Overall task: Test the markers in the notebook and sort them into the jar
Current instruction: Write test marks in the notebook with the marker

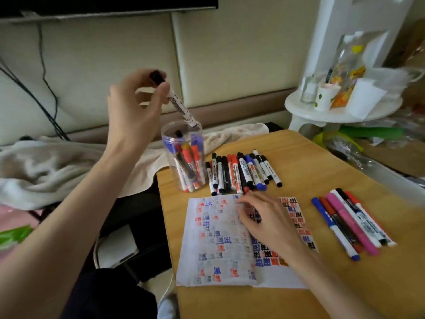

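Head camera: left hand [135, 107] pinches a black-capped marker [181, 104], label unreadable, over the jar [167, 139]; right hand [269, 222] rests loose-fingered on the notebook [218, 238].

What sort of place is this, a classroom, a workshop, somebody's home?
Most likely a lived-in room at home, perhaps a bedroom: cream padded wall panels behind, a rumpled blanket beside the small wooden table, and a white round stand crowded with cups and plastic bags.

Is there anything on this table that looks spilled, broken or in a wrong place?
Nothing stands out. The jar stands upright, the loose markers lie in two tidy groups on the table, and the notebook lies flat and open. The left hand holds one marker over the jar.
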Tool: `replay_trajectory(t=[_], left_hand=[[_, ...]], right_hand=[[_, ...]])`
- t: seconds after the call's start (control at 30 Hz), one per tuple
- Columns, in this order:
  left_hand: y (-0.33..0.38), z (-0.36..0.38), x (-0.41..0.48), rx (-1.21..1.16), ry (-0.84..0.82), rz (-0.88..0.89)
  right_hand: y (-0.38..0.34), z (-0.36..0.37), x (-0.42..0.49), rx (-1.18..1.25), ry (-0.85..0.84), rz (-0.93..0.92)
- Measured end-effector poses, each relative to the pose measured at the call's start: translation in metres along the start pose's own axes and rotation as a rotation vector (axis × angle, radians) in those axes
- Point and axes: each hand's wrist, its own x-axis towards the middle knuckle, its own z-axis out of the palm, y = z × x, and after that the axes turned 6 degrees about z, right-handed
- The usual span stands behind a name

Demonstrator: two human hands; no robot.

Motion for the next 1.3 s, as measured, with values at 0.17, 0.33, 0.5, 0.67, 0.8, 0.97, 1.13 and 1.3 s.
replay_trajectory(t=[0.17, 0.33, 0.5, 0.67, 0.8, 0.97, 1.13, 1.3], left_hand=[[-0.025, 0.011, 0.009, 0.190, 0.010, -0.008], [-0.035, 0.023, -0.004, 0.198, -0.009, -0.054], [-0.031, 0.027, 0.000, 0.159, 0.021, -0.040], [-0.028, 0.033, -0.003, 0.070, 0.077, -0.028], [-0.034, 0.041, -0.010, 0.112, -0.027, -0.063], [-0.049, 0.046, -0.027, 0.270, -0.173, -0.100], [-0.052, 0.050, -0.032, 0.408, -0.230, -0.044], [-0.057, 0.048, -0.035, 0.629, -0.446, 0.155]], right_hand=[[0.001, 0.004, 0.000, 0.015, 0.045, -0.009], [0.004, 0.007, 0.000, 0.044, 0.037, 0.001], [0.005, 0.009, 0.000, 0.035, 0.029, 0.010], [0.006, 0.010, 0.001, 0.042, 0.035, 0.018], [0.007, 0.011, 0.001, 0.046, 0.041, 0.016], [0.006, 0.011, 0.001, 0.045, 0.047, 0.009], [0.006, 0.011, 0.001, 0.039, 0.054, 0.005], [0.006, 0.011, 0.001, 0.045, 0.058, 0.005]])
